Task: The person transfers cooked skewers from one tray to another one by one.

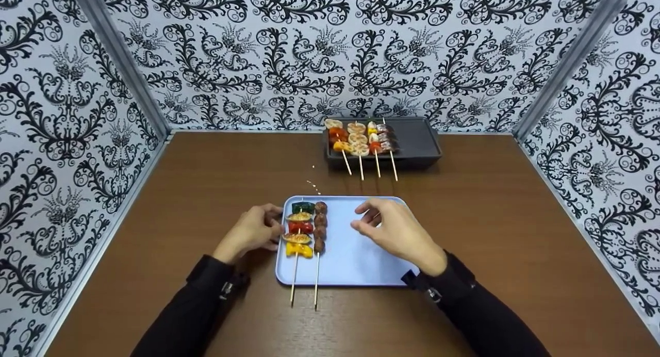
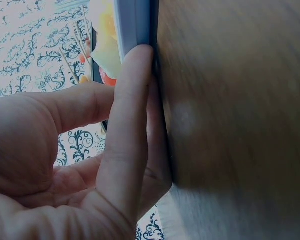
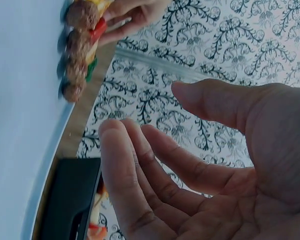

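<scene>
While the blue tray (image 1: 356, 254) lies flat on the brown table (image 1: 170, 192), near the person's edge of it, the left hand (image 1: 251, 232) rests at the tray's left rim with its fingers pressed against that edge; the left wrist view shows a fingertip (image 2: 139, 65) laid straight along the pale rim, so the hand is steadying the tray and not clasping anything. The right hand (image 1: 394, 232) hovers over the right half of the tray, its fingers loosely bent and its palm bare, holding nothing; the right wrist view shows the fingers (image 3: 135, 170) relaxed and apart from the thumb. On the left part of the tray lie two skewers side by side, their sticks poking out over the tray's near edge onto the table. The vegetable skewer (image 1: 299, 228), with green, red, brown and yellow pieces, is closest to the left rim and just beside the left hand's fingers. The meatball skewer (image 1: 320, 227) lies just to its right, between it and the right hand. Beyond the tray's far edge, against the patterned wall (image 1: 309, 52), stands a dark grill pan (image 1: 417, 140) with four more skewers (image 1: 361, 140) laid across its left half.
</scene>
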Available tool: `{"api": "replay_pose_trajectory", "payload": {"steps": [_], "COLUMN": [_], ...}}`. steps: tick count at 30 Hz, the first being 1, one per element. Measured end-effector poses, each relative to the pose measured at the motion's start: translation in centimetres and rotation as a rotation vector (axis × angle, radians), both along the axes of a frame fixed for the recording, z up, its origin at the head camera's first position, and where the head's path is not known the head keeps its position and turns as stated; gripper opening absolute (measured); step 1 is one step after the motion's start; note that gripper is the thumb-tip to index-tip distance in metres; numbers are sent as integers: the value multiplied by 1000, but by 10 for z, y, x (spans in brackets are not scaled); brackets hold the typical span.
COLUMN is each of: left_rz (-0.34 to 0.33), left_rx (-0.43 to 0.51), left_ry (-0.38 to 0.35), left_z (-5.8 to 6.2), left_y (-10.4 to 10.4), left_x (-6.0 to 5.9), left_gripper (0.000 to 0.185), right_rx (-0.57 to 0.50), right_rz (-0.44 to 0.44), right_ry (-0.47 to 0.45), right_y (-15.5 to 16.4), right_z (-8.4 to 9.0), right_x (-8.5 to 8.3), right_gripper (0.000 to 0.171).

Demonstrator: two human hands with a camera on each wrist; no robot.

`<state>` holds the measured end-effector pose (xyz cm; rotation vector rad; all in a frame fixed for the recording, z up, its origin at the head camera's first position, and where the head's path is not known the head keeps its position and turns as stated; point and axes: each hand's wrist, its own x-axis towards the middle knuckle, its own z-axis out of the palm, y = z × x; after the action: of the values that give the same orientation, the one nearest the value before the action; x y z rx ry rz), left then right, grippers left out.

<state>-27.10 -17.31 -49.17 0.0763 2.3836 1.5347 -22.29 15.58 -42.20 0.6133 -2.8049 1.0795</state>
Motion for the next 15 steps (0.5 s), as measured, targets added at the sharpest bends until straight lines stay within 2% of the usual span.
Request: {"api": "replay_pose_trajectory", "payload": {"steps": [5, 15], "left_rz": [-4, -8], "left_rx": [0, 35], "left_ry": [9, 15], "left_z": [1, 1], "left_y": [0, 0], "left_x": [0, 1], "left_gripper": [50, 49], "right_rx": [-13, -31], "right_rz": [-61, -122], "right_ry": [23, 93], "right_y": [8, 29], "right_z": [2, 1], "right_x": [-6, -26], "right_gripper": [22, 31]}}
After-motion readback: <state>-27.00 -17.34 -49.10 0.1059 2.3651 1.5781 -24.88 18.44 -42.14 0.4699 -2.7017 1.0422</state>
